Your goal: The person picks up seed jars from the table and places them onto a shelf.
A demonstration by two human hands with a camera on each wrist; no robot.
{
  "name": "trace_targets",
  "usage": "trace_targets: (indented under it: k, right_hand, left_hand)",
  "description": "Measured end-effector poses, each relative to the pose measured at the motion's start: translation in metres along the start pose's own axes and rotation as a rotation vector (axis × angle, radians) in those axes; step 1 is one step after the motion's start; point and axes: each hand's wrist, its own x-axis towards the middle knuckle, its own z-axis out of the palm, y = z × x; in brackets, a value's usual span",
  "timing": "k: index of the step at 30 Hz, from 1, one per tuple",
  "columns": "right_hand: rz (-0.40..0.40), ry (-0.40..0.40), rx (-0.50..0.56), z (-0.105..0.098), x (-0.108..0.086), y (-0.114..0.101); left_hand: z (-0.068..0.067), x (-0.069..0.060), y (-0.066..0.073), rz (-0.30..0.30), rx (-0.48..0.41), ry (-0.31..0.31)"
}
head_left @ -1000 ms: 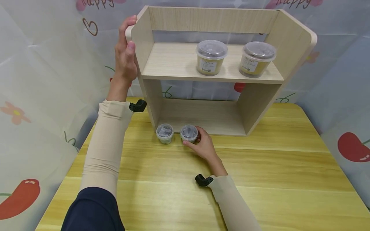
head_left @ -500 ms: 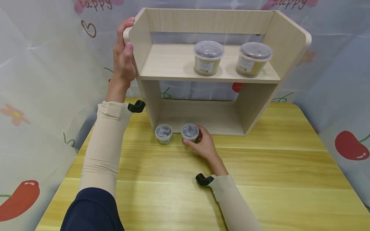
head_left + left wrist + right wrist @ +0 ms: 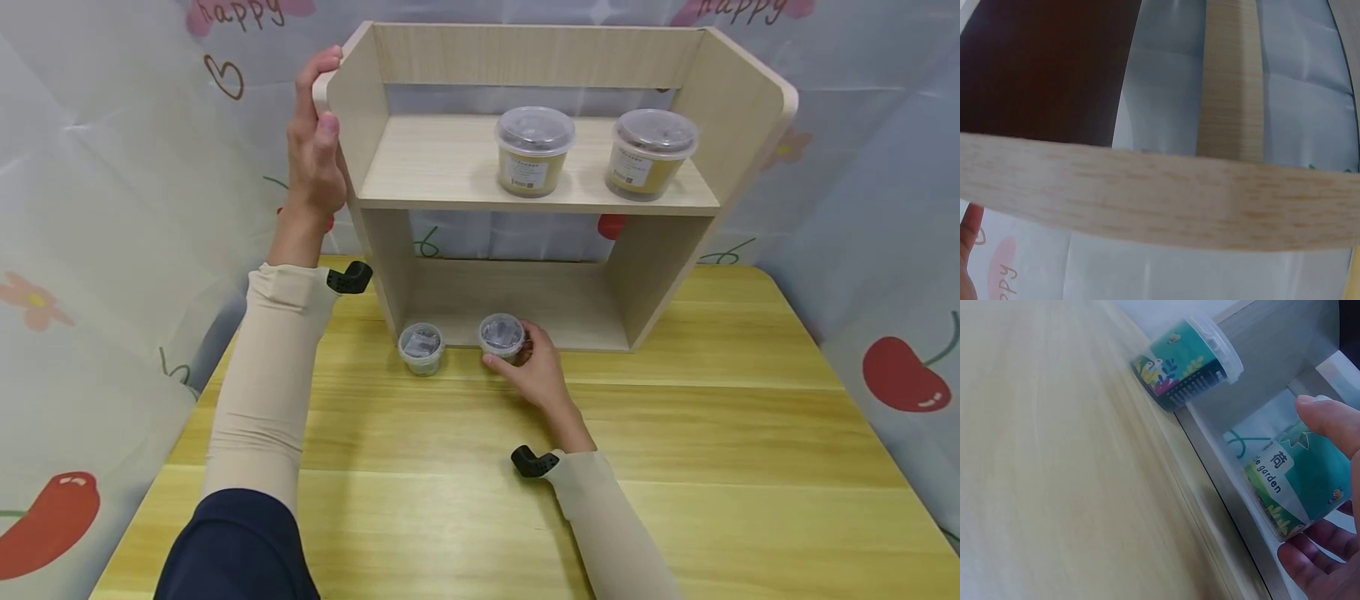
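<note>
teal plastic cup (image 3: 1300, 472): upright, pinched from right by right hand (image 3: 538, 375)
pale wooden shelf (image 3: 435, 158): just ahead, left hand (image 3: 311, 167) gripping

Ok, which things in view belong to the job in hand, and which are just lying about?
Likely in the job:
Held cup, in the right grip
Shelf unit, its side held by the left grip
Second cup, probably, on the table near the shelf's front left corner

Seemingly just there:
Left tub and right tub, untouched, though possibly part of it
Patterned backdrop
</note>
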Motion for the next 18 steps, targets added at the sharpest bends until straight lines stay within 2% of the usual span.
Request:
trace_targets:
  k: [18]
  right_hand:
    - [0.035,0.060,0.022,-0.015,0.004,0.011]
  left_hand:
    - [0.000,-0.002,0.000,-0.022,0.026,0.025]
